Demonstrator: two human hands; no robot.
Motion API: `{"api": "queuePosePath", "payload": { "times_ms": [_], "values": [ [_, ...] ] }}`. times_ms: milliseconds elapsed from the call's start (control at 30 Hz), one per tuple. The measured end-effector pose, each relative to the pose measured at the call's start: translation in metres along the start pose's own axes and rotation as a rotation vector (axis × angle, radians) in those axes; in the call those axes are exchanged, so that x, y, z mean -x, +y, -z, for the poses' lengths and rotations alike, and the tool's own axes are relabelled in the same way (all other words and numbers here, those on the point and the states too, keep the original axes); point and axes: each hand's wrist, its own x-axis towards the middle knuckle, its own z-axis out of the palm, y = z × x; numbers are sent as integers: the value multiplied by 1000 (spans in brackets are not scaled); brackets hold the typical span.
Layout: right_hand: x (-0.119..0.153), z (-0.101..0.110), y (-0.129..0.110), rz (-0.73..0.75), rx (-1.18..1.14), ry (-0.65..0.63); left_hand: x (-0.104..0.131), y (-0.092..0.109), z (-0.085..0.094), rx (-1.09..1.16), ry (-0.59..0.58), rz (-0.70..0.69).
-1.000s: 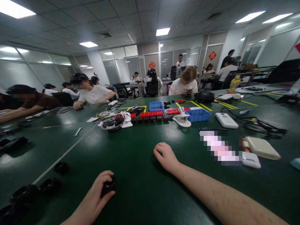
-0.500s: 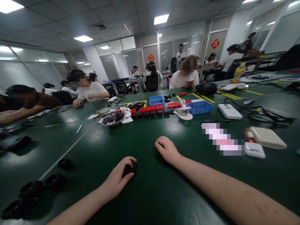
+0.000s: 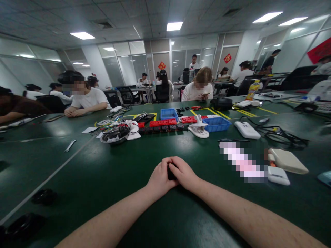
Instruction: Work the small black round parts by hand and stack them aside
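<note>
My left hand [image 3: 160,176] and my right hand [image 3: 184,174] meet over the dark green table. Between them is a small black rounded part [image 3: 171,173], mostly covered by my fingers, so its exact kind does not show. The left fingers wrap around its far side, and the right fingers close over it from the right. Down at the lower left lie a black ring-shaped part [image 3: 44,196] and a larger black ring-shaped part [image 3: 25,225], both apart from my hands.
Ahead lie a tray of cables [image 3: 115,134], red and black blocks in rows [image 3: 165,126], a white clamp stand [image 3: 198,129] and a blue bin [image 3: 217,124]. A wrench [image 3: 69,146] lies left; a white case [image 3: 278,175] and a beige box [image 3: 288,161] lie right. People sit around the table.
My left hand has carried the black part rightward and forward to my right hand, which now closes on it too. The view has turned to the right.
</note>
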Motion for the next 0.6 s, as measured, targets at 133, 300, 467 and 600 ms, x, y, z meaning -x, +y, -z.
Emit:
{"api": "queuePosePath", "payload": {
  "times_ms": [133, 300, 467, 600],
  "values": [
    [0, 0, -4, -50, 48, 42, -4, -3, 2, -231, 26, 4],
    [1, 0, -13, -86, 282, 56, -6, -9, 8, -237, -56, 15],
    [0, 7, -19, -31, 347, -36, -10, -16, 20, -198, -158, -35],
    [1, 15, -22, 139, 195, -148, -19, -28, 34, -112, -316, -158]
  ]
}}
